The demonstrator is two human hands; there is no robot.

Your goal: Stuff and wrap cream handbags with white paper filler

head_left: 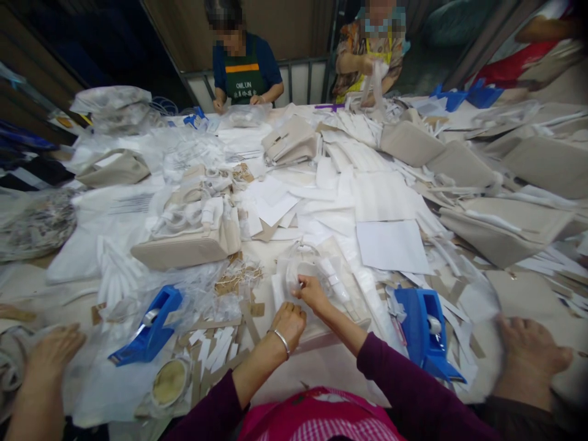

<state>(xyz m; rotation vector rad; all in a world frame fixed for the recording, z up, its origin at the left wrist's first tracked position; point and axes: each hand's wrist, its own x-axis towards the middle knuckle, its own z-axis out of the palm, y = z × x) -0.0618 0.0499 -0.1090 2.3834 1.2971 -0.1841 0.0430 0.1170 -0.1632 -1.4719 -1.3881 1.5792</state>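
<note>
My right grip (312, 294) pinches clear plastic (315, 267) on one bag (351, 303); curled left grip (290, 321), I can't tell; two angular dispensers (421, 327) near.

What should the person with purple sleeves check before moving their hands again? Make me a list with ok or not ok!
1. Beige handbag in front of the person: ok.
2. Right hand at the bag's plastic-wrapped handle: ok.
3. Left hand gripping something: cannot tell, its fingertips are hidden.
4. A blue tape dispenser on each side, left and right: ok.
5. Tabletop tidy: not ok, white strips lie scattered near the left forearm.
6. Neighbour's hand on the right, out of the way: ok.
</note>
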